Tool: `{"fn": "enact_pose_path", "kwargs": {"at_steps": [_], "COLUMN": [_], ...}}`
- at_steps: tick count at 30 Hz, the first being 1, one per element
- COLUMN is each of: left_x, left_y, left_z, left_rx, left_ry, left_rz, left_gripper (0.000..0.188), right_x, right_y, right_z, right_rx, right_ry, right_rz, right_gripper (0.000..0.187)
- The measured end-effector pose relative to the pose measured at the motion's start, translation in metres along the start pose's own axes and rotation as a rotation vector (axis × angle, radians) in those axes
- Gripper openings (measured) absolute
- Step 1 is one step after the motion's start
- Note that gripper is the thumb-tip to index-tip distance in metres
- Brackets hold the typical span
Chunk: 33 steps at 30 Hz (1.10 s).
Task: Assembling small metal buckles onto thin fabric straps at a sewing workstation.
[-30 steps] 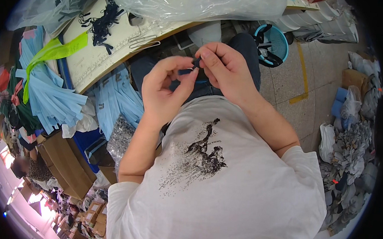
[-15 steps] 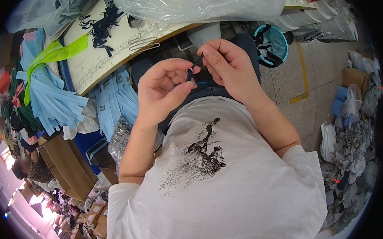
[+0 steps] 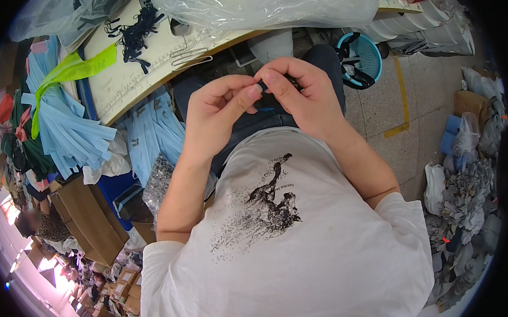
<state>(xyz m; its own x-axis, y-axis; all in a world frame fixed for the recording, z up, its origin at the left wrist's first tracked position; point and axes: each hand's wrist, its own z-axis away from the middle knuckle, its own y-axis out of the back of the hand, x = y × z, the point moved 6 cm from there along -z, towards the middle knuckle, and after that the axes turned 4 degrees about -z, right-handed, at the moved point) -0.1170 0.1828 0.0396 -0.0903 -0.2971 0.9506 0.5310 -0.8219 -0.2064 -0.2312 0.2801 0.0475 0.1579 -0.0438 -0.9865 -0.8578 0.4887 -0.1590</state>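
Above my lap, my left hand [image 3: 215, 113] and my right hand [image 3: 304, 98] meet at the fingertips. Between them is a small dark navy cord piece [image 3: 262, 86], mostly covered by the fingers. My left thumb and forefinger pinch one part of it. The right thumb and forefinger close on the other part, the remaining fingers curled. On the table to the left lies a tangled pile of similar dark cord loops [image 3: 137, 35] with thicker ends. A bent metal wire piece [image 3: 190, 56] rests near the table's edge.
The pale table [image 3: 111, 91] carries ruler markings and clear plastic sheeting [image 3: 262, 9]. Light blue strips [image 3: 74, 132] and a neon yellow strip [image 3: 69, 74] hang at the left. A turquoise basket [image 3: 369, 58] stands on the floor, right of my knee. Grey fabric pieces [image 3: 464, 209] heap farther right.
My hands have come together, fingertips now touching. The dark cord piece, earlier stretched visibly between them, is now largely hidden. The left fingers have closed more tightly.
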Motion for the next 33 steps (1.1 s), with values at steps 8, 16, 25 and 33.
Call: {"fn": "enact_pose_path", "kwargs": {"at_steps": [8, 16, 25, 33], "left_x": [0.004, 0.005, -0.005, 0.024], "left_y": [-0.001, -0.003, 0.006, -0.003], "left_z": [0.003, 0.006, -0.001, 0.003], "left_rx": [0.081, 0.127, 0.068, 0.256], "left_ry": [-0.084, -0.171, -0.115, -0.445], "left_rz": [-0.017, -0.106, -0.246, -0.412], "left_gripper": [0.014, 0.017, 0.029, 0.031], "right_x": [0.001, 0.004, 0.009, 0.004], "right_y": [0.000, -0.002, 0.001, -0.002], "right_z": [0.001, -0.002, 0.000, -0.001], "right_rx": [-0.001, -0.082, 0.001, 0.007], "right_ry": [-0.120, -0.244, -0.303, -0.250], "right_rz": [-0.201, -0.344, -0.629, -0.515], "right_gripper": [0.018, 0.017, 0.015, 0.015]}}
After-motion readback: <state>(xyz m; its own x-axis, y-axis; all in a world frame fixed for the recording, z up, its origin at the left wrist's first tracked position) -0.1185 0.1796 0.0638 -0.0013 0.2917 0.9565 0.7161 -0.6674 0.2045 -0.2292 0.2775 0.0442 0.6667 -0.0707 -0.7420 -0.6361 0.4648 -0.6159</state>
